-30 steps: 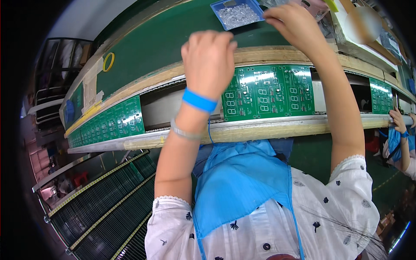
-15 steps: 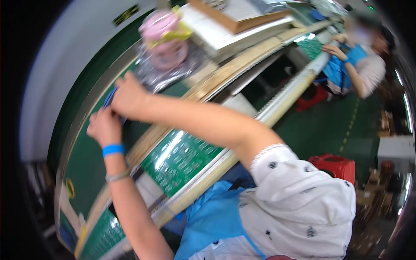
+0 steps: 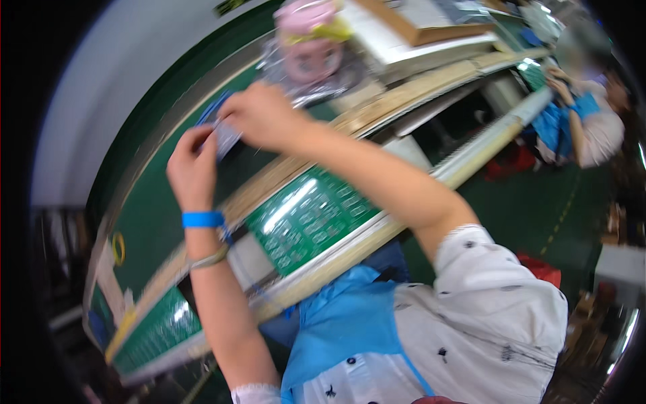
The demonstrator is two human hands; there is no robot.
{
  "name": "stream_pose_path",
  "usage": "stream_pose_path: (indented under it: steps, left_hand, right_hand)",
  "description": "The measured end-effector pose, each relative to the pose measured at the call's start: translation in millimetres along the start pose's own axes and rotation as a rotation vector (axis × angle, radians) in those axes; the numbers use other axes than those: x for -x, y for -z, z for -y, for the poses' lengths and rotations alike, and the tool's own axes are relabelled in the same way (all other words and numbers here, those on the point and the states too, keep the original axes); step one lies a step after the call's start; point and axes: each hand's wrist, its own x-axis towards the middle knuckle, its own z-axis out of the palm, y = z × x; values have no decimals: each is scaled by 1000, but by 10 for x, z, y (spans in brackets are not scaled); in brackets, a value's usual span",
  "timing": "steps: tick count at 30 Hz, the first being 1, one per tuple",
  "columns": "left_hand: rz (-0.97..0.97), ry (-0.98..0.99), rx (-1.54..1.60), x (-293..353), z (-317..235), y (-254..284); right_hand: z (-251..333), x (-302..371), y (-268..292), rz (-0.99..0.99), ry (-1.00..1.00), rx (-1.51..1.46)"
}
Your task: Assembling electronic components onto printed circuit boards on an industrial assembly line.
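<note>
Above the green table [image 3: 151, 188], both my hands are closed on a small see-through plastic bag [image 3: 227, 140]. My left hand [image 3: 190, 167] pinches its near left side between thumb and fingers. From the far right, my right hand [image 3: 264, 118] grips the bag with bent fingers. A blue strip-like thing [image 3: 214, 109] shows just beyond the fingertips; whether it belongs to the bag I cannot tell. A blue band [image 3: 203, 219] circles my left wrist. Motion blurs the fingers and hides the bag's contents.
Green circuit boards [image 3: 313, 219] lie on the rail track [image 3: 336, 256] nearest me. A pink jar [image 3: 311, 50] stands on clear plastic beyond my right hand. A white box [image 3: 417, 50] is at the back. A co-worker [image 3: 582, 121] sits at the far right. Yellow tape ring [image 3: 118, 249] lies left.
The view has shifted, so the table and jar sit further right. My hands have drawn slightly apart, and the plastic bag between them now shows more.
</note>
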Motion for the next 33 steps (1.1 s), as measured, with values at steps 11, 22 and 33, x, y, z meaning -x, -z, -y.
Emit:
stream_pose_path:
  steps: [11,22,33]
  left_hand:
    - [142,398,748,870,-351,181]
    - [120,452,780,1133,-257,185]
    - [174,418,748,1191,-149,129]
  right_hand:
    - [240,876,617,387,-610,-689]
    - [264,1029,549,397,-693,-771]
    - [237,1025,524,378,-533,-647]
